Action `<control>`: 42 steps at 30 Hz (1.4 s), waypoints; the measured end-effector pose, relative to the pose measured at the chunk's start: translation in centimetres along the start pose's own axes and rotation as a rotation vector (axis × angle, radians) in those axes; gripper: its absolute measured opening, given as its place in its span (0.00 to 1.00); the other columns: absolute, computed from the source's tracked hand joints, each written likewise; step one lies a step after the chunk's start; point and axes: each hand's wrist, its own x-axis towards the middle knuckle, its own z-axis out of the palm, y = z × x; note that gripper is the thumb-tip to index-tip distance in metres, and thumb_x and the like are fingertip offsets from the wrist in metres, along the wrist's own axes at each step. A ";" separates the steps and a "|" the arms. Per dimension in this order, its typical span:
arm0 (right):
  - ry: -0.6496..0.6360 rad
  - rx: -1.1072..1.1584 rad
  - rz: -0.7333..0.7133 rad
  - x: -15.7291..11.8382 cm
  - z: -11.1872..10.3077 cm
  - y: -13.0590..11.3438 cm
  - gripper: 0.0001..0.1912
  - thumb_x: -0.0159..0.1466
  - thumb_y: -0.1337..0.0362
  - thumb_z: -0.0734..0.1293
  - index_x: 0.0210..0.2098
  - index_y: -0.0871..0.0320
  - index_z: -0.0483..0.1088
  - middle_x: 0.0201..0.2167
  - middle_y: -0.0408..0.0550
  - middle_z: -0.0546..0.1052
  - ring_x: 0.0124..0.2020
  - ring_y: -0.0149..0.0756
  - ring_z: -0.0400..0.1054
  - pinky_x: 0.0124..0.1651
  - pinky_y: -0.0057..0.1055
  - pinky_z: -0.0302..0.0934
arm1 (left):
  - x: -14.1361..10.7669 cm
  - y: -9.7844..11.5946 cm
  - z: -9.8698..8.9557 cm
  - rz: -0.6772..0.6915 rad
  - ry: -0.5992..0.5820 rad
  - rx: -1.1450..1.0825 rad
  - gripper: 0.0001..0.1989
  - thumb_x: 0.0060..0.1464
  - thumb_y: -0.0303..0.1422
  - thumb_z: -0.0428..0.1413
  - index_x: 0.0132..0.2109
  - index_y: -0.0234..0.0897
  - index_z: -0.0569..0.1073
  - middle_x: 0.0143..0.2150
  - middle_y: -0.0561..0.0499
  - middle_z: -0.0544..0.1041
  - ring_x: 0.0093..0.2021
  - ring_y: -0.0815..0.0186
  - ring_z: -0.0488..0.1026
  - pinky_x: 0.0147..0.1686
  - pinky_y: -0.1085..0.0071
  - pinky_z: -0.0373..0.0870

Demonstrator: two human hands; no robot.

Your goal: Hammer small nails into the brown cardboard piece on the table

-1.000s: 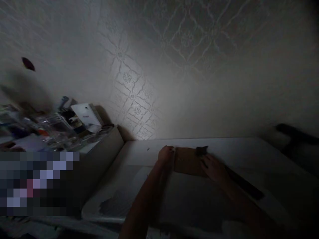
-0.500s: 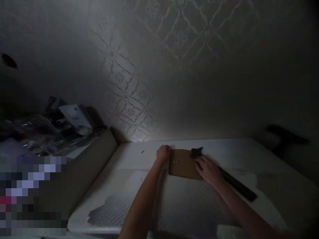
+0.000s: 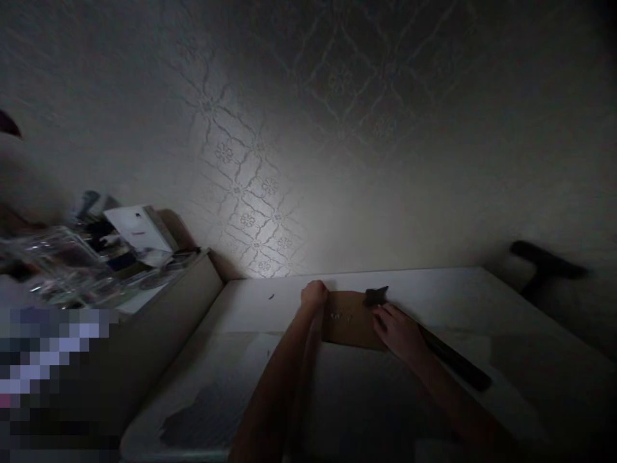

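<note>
A flat brown piece of cardboard (image 3: 354, 334) lies on the white surface, with a few small pale bits or marks on its upper left part. My left hand (image 3: 314, 296) is closed at the cardboard's upper left corner, fingers curled at its edge. My right hand (image 3: 398, 328) is at the right side, its fingers bent together over the cardboard; what they pinch is too dark to see. Just beyond those fingers sits a dark, pointed piece (image 3: 376, 296). A long dark bar (image 3: 460, 363) runs from beside my right hand toward the lower right; whether the two join is hidden.
The white tabletop (image 3: 250, 302) meets a patterned wall (image 3: 337, 161). At left, a raised side panel (image 3: 178, 321) borders a cluttered shelf with a white box (image 3: 137, 228). A dark T-shaped object (image 3: 547, 263) stands at right. A grey textured patch (image 3: 205, 415) shows in front.
The view has shifted slightly and darkened in front. My right hand's fingers have moved a little and look more bent. My left hand stays at the cardboard's corner.
</note>
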 end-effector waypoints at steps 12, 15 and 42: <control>-0.049 -0.016 0.024 0.1 -0.9 -0.4 0.13 0.62 0.64 0.56 0.36 0.57 0.71 0.36 0.50 0.73 0.35 0.34 0.67 0.35 0.30 0.59 | -5.5 0.6 -1.3 0.041 0.193 -0.393 0.12 0.55 0.31 0.51 0.45 0.35 0.72 0.39 0.49 0.78 0.35 0.70 0.74 0.36 0.77 0.68; -0.060 -0.012 0.020 0.2 -1.0 -0.4 0.13 0.62 0.64 0.56 0.37 0.57 0.72 0.36 0.50 0.72 0.35 0.34 0.67 0.36 0.29 0.59 | -7.1 1.4 -0.7 0.138 0.195 -0.536 0.15 0.56 0.29 0.49 0.49 0.37 0.70 0.40 0.50 0.78 0.32 0.72 0.73 0.34 0.77 0.69; 0.053 0.128 0.072 1.0 -2.1 0.9 0.10 0.60 0.63 0.59 0.35 0.55 0.72 0.33 0.45 0.73 0.32 0.31 0.67 0.34 0.27 0.56 | -7.6 1.6 0.7 0.306 0.087 -0.276 0.10 0.49 0.30 0.55 0.39 0.39 0.79 0.38 0.52 0.79 0.39 0.66 0.74 0.44 0.74 0.67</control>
